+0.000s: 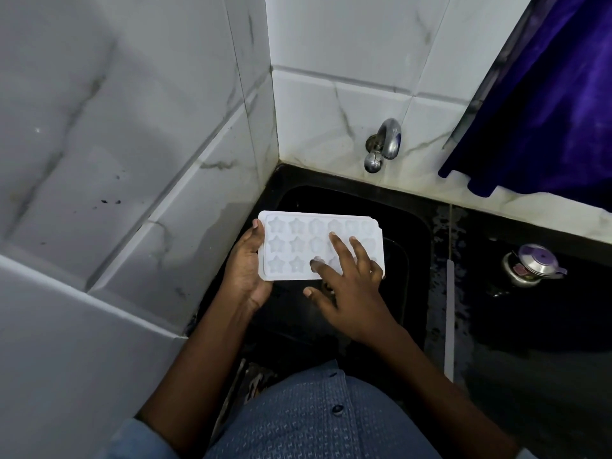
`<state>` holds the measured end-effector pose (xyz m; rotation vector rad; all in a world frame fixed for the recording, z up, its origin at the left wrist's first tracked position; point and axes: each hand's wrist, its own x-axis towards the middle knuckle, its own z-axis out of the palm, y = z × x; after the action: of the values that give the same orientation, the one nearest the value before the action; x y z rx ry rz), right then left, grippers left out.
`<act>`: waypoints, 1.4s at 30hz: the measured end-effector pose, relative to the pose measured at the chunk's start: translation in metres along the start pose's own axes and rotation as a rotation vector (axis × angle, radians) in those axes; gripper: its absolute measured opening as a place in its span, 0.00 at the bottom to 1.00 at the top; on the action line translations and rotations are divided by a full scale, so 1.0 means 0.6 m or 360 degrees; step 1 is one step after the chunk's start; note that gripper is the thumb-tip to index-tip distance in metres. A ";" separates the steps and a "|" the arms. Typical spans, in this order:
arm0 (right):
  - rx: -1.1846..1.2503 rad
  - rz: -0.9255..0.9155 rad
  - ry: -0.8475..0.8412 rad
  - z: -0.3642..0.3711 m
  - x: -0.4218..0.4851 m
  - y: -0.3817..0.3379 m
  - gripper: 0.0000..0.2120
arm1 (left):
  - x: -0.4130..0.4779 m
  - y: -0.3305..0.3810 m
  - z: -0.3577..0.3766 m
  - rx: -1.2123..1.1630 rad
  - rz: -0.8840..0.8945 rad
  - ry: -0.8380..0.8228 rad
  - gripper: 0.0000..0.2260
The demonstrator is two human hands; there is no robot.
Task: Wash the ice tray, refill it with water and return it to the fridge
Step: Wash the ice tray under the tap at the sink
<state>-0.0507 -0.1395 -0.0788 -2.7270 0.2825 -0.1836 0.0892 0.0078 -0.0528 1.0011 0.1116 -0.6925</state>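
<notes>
A single wide-angle camera on the person's head looks forward and steeply down into a tiled wall corner (275, 127). It sits close. The black sink (410, 243) fills the middle of the frame, with the left hand (245, 276), right hand (354, 293) and ice tray (298, 246) near centre. The person's blue shirt (314, 419) crosses the bottom edge, and the wet black table (530, 326) runs off to the right.

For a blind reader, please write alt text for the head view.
A left hand holds a white plastic ice tray with star moulds over a black sink; the right hand lies spread flat on top of it.
</notes>
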 end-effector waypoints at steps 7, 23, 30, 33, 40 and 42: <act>0.0034 0.0013 0.0045 -0.005 0.006 0.004 0.18 | -0.003 0.002 0.006 -0.0007 -0.0013 0.0028 0.26; 0.0063 0.0003 0.0122 -0.008 0.008 0.006 0.15 | -0.004 -0.002 0.011 -0.0031 -0.0002 -0.0051 0.24; 0.0071 0.0014 0.0144 -0.005 0.006 0.008 0.15 | 0.001 -0.005 0.006 -0.0012 0.0001 -0.0026 0.25; 0.0041 -0.0015 0.0085 -0.006 0.005 0.005 0.18 | 0.002 -0.007 0.004 -0.0012 -0.0002 -0.0031 0.26; 0.0012 0.0018 0.0089 -0.007 0.005 0.001 0.18 | 0.005 -0.009 -0.007 -0.0003 -0.0021 -0.0038 0.28; -0.0003 0.0001 0.0066 -0.008 0.005 -0.002 0.17 | 0.006 -0.010 -0.008 0.0009 -0.0028 -0.0042 0.28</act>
<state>-0.0483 -0.1411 -0.0736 -2.7274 0.2953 -0.2399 0.0898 0.0076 -0.0613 0.9970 0.0954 -0.7222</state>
